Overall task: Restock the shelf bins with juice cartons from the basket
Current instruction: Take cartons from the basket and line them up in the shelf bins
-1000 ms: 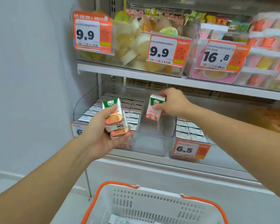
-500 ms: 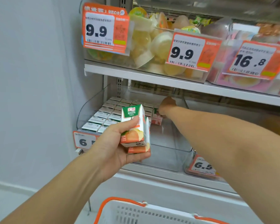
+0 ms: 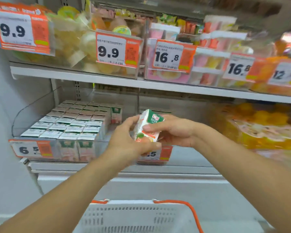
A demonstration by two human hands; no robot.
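Head view: your left hand (image 3: 124, 142) and right hand (image 3: 173, 130) both grasp the juice carton (image 3: 148, 126), tilted, right of the shelf bin (image 3: 32, 105); its gap lies left.

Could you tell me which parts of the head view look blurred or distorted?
Head view: motion blur smears the upper-shelf price tags and right-side orange packs; the green-topped juice carton between both hands stays fairly legible; wide-angle distortion bows the white shelf edge.

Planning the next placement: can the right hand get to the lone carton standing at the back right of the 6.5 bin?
Probably not right away: the right hand is gripping a juice carton with the left hand. The path to the lone carton looks open.
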